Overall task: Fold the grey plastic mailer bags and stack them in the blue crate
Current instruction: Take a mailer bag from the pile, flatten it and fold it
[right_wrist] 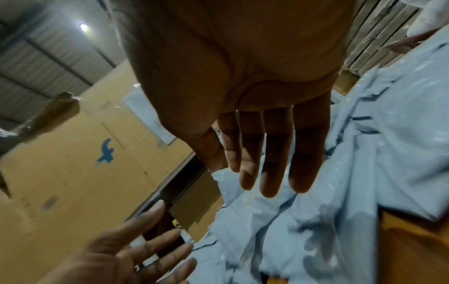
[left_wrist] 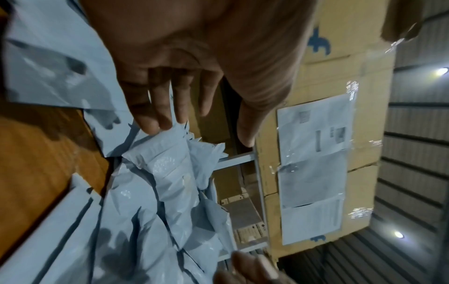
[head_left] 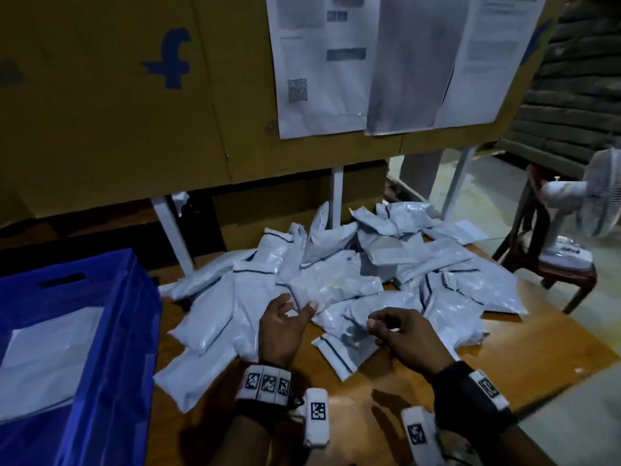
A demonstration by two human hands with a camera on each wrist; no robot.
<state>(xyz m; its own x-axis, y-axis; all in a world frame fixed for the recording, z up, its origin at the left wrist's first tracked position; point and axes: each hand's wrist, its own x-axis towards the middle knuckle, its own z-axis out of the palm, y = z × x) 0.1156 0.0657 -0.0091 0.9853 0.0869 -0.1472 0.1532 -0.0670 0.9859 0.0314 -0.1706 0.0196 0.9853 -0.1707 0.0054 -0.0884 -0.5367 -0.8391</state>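
Only the head view shows the blue crate (head_left: 100,331) at lower left holding flat mailers, while both wrist views show the left hand (head_left: 280,326) and right hand (head_left: 403,334) spread wide, empty, above the jumbled mailer pile (head_left: 353,274) at centre, its bags lying at mixed angles.

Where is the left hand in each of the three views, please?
Head: left hand, lower centre, open over the mailer pile.
Left wrist: fills the top, fingers pointing down at the mailers.
Right wrist: bottom left, fingers spread.
Shared landmark: cardboard box with blue logo.
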